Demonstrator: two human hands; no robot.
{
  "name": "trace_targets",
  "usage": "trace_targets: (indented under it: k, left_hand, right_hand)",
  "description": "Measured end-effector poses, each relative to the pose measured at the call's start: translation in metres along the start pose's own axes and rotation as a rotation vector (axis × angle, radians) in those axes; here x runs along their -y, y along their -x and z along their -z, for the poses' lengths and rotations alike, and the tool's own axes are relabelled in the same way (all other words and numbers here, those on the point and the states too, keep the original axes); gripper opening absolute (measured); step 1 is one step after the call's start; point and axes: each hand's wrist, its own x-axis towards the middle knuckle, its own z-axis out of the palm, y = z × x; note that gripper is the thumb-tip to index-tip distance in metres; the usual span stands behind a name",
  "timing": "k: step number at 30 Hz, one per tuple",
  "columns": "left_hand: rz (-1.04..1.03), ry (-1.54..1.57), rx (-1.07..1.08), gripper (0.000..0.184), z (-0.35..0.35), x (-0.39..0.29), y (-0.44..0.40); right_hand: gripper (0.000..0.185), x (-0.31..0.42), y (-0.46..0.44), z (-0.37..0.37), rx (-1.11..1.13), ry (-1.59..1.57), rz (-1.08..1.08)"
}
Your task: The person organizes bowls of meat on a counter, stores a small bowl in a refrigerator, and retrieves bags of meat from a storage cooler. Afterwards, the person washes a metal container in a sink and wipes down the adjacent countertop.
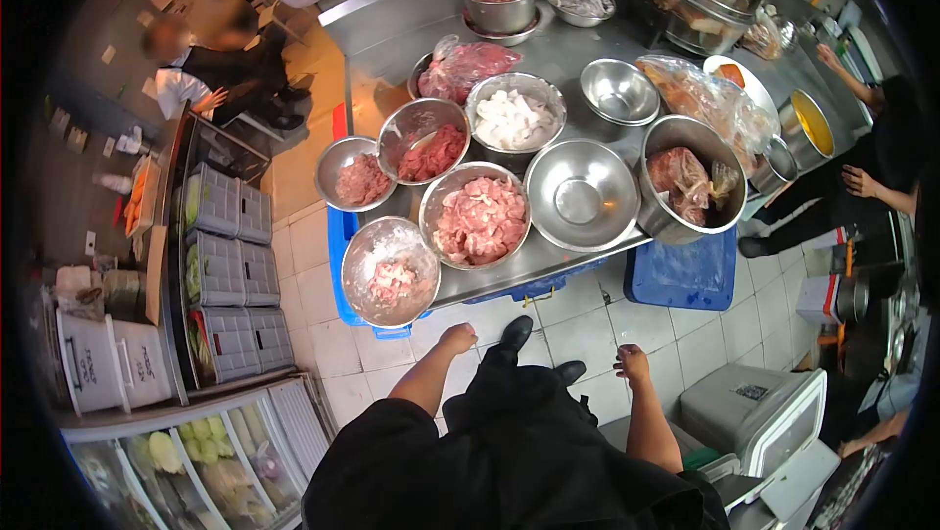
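Note:
My left hand (456,338) hangs below the table's front edge, fingers curled in, and nothing shows in it. It is nearest to a steel bowl of meat pieces with white powder (391,270). My right hand (634,363) hangs loosely over the floor with its fingers a little apart, holding nothing. On the steel table (470,287) in front of me stand a bowl of cut pink meat (480,220), a wide bare steel bowl (584,195) and a deep pot (691,179) with bagged meat. Behind these are a bowl of minced meat (362,180), red meat (431,152) and white pieces (515,120).
A blue lidded bin (681,270) stands under the table's right side. Grey crates (230,270) and a glass-topped chest with vegetables (196,452) are at left. A grey lidded bin (739,408) is right of me. Other people are at the right and far left.

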Motion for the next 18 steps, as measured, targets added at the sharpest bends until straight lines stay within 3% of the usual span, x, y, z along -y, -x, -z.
trace_targets:
  k: [8, 18]
  left_hand:
    - [-0.056, -0.056, 0.11, 0.031, 0.01, -0.034, -0.026]
    - [-0.018, -0.169, 0.157, 0.031, 0.012, -0.027, -0.031]
  right_hand:
    - [0.032, -0.027, 0.03, 0.026, -0.079, -0.055, -0.112]
    - [0.032, -0.057, 0.04, 0.024, -0.115, -0.099, -0.145]
